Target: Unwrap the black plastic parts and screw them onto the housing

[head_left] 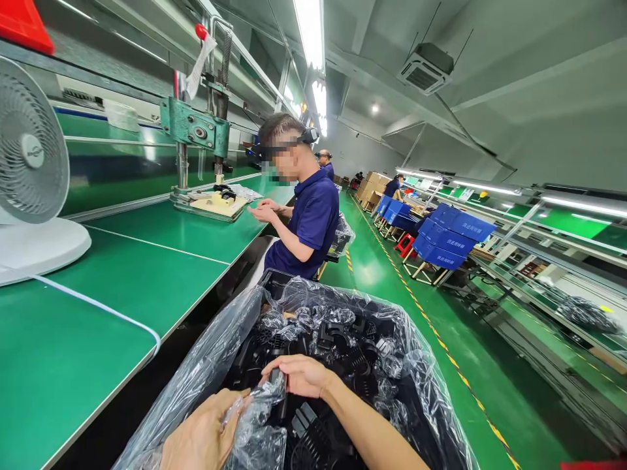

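A black bin lined with a clear plastic liner [196, 359] fills the lower middle of the head view, with many black plastic parts [313, 431] in it, some wrapped in clear bags. My left hand [203, 427] is closed on a crumpled clear plastic bag [257, 414] over the bin's near left side. Just beyond it, my right hand [304, 376] curls its fingers around a dark part [277, 377] at the bag's upper end. The bag hides much of that part's shape.
Left of the bin runs a green workbench [161, 261] carrying a white fan [32, 150] with its cord and a green hand press [196, 124]. A co-worker in a dark blue shirt [316, 219] sits beyond the bin. Blue crates [448, 238] stand across the aisle.
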A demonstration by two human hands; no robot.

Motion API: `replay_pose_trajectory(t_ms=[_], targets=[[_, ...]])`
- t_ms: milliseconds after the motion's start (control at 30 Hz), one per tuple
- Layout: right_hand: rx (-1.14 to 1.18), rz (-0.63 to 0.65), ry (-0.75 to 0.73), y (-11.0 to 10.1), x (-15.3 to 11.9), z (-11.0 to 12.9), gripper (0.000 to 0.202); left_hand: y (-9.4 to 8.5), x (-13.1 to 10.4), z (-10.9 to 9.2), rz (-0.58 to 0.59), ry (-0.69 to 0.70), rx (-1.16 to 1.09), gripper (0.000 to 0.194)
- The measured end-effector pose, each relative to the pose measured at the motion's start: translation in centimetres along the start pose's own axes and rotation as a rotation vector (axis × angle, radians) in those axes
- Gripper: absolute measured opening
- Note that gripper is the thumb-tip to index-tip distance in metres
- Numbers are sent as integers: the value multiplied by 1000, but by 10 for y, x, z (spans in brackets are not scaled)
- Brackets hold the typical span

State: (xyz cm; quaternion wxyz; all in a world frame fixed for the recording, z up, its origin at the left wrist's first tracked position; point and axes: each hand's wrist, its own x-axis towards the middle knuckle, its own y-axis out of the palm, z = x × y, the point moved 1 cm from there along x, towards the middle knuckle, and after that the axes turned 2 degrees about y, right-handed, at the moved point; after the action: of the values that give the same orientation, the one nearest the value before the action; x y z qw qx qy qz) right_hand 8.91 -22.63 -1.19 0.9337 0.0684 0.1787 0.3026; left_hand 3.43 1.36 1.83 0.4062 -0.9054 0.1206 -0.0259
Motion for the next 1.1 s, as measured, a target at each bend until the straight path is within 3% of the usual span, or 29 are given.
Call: replay_pose_trajectory(t_ms=[100, 200, 300, 367, 500, 600, 733, 867, 933, 1100], targets=[[-103, -11, 25, -7, 21, 11, 51, -5, -3, -6, -30, -2, 19, 44], [-276, -159, 22, -21, 56, 25, 44, -8, -2, -11, -43, -35, 31, 44], [-470, -290, 23, -33, 92, 37, 38, -6, -1, -12, 28, -34, 90, 42], [-618, -283, 30, -36, 107, 41, 32, -3, 0, -12, 70, -18, 129, 41], [-893, -232, 26, -27, 104, 33, 34, 3, 3, -9, 73, -26, 143, 38], [-994, -320, -2, -15, 88, 19, 43, 6, 4, -7, 71, -31, 139, 35], [-954, -491, -23, -11, 80, 13, 38, 6, 4, -6, 69, -28, 141, 37], [-751, -709, -5, -13, 82, 17, 34, 6, 3, -6, 64, -11, 132, 45], [-632, -715, 28, -6, 79, 12, 35, 9, 1, -6, 31, 61, 141, 52], [-444, -552, 145, 29, 61, -16, 31, 15, -1, -1, -117, 234, 268, 48]])
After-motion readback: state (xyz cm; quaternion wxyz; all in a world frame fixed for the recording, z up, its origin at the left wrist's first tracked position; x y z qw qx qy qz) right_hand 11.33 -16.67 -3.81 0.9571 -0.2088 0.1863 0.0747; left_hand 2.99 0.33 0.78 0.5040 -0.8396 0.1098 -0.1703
